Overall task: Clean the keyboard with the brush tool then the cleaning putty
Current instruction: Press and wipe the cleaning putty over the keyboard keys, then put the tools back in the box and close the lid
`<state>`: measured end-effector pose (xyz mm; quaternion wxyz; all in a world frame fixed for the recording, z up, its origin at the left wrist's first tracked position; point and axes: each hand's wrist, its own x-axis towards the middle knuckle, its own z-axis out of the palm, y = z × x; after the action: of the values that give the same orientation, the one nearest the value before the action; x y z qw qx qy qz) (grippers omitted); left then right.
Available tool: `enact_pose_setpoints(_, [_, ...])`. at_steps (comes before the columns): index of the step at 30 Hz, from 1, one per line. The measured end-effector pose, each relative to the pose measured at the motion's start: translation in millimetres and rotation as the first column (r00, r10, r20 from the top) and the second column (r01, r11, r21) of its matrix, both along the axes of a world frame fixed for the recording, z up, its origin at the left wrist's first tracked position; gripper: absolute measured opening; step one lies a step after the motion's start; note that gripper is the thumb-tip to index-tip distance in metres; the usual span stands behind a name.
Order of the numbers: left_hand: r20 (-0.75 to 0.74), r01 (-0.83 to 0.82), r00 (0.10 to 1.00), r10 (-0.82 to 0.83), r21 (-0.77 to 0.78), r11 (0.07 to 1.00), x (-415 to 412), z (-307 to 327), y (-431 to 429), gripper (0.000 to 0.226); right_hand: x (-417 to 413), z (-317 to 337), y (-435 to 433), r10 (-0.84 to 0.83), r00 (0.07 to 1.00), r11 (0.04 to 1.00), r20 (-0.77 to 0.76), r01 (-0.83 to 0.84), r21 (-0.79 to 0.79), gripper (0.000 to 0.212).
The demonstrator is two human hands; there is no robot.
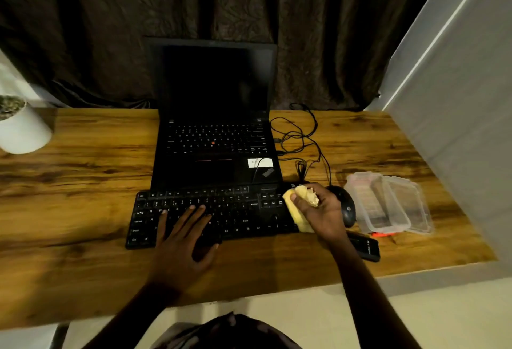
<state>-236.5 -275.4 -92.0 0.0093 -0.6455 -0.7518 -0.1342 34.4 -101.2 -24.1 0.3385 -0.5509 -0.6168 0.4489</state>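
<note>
A black external keyboard [221, 211] lies on the wooden desk in front of an open black laptop [216, 116]. My left hand [182, 243] rests flat on the keyboard's left-middle keys, fingers spread, holding nothing. My right hand [318, 210] grips a lump of yellow cleaning putty [297, 217] over the keyboard's right end, where the number pad is hidden beneath it. A black brush tool [365, 247] with an orange part lies on the desk just right of my right wrist.
A black mouse [345, 206] sits right of the keyboard, its cables looping behind. A clear plastic container [371, 204] and its lid [410, 204] lie further right. A white plant pot [20, 127] stands at the far left. A grey wall borders the right side.
</note>
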Motion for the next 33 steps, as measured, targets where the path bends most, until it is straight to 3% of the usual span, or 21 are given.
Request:
enact_pose_setpoints(4, [0.090,-0.056,0.995,0.047,0.096,0.994,23,20,15,0.066,-6,12,-9,-0.081,0.971,0.988,-0.226,0.048,-0.148,0.012])
enact_pose_setpoints(7, [0.328,0.003,0.944,-0.047,0.132,0.991,52,44,35,0.068,-10,16,-18,-0.136,0.934,0.966,-0.331,0.051,-0.255,0.016])
enact_pose_setpoints(10, [0.733,0.017,0.680,-0.012,0.000,1.000,84,73,52,0.060,-19,17,-26,-0.210,0.907,0.924,-0.364,0.062,-0.378,0.048])
enact_pose_setpoints(12, [0.851,-0.006,0.524,0.000,0.004,1.000,96,84,64,0.037,-26,18,-30,-0.196,0.905,0.924,-0.378,0.042,-0.379,0.054])
enact_pose_setpoints(16, [0.880,-0.014,0.472,-0.052,0.067,0.998,98,88,79,0.024,-30,23,-34,-0.174,0.900,0.918,-0.399,0.002,-0.396,0.069])
enact_pose_setpoints(20, [0.897,0.000,0.439,-0.042,0.046,0.999,93,87,83,0.030,-27,26,-36,-0.090,0.892,0.925,-0.442,-0.090,-0.370,0.048])
enact_pose_setpoints(22, [0.908,0.008,0.417,-0.021,0.019,1.000,92,87,85,0.040,-24,24,-34,-0.058,0.909,0.930,-0.413,-0.101,-0.354,0.048])
enact_pose_setpoints(25, [0.941,0.031,0.338,0.002,-0.013,0.999,93,86,88,0.045,-22,22,-33,0.000,0.925,0.939,-0.380,-0.130,-0.317,0.068])
enact_pose_setpoints(29, [0.984,-0.028,0.170,0.061,-0.057,0.998,97,83,93,0.033,-8,23,-25,0.121,0.917,0.975,-0.381,-0.182,-0.128,0.027])
enact_pose_setpoints(33, [0.991,-0.030,0.006,0.135,-0.135,0.990,105,81,103,0.026,3,25,-21,0.063,0.910,0.992,-0.409,-0.100,-0.070,0.036])
